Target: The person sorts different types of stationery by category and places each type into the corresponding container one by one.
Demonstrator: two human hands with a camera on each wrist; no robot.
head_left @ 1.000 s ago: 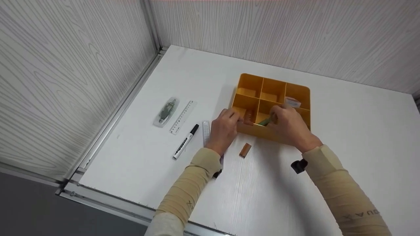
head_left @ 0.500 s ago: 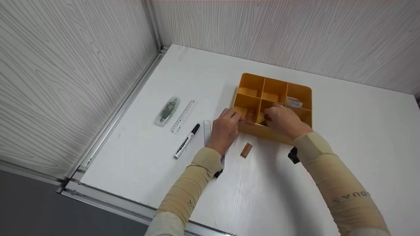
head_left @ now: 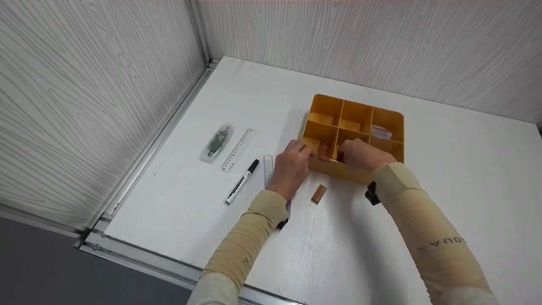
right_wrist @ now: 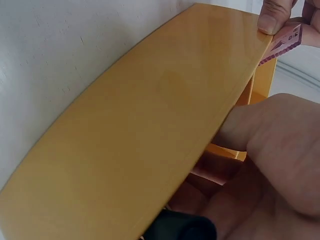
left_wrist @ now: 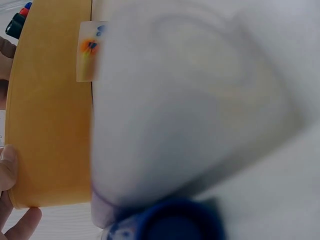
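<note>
A yellow divided box (head_left: pixel 334 169) stands on the white table. My left hand (head_left: pixel 292 167) grips its front-left rim, thumb on the outer wall in the right wrist view. Beside those fingers a pink strip with a scalloped edge (right_wrist: pixel 286 44) leans over the rim from the front-left compartment. My right hand (head_left: pixel 362 153) reaches into the front middle compartment, fingers curled and partly hidden by the wall. It holds a dark green pen-like thing (right_wrist: pixel 182 226), whose end shows below the hand. Red and blue tips sit by that end in the left wrist view.
A small brown block (head_left: pixel 319 193) lies before the box. Left of it are a marker (head_left: pixel 242 182), a clear ruler (head_left: pixel 238 150), a second ruler (head_left: pixel 268 169) partly under the left arm, and a green correction tape in a clear case (head_left: pixel 217 143). A small white box (head_left: pixel 381 132) sits back right.
My right hand has shifted slightly left and turned over the front middle compartment. The green thing seen earlier in the head view is now hidden there. My left hand stays on the rim.
</note>
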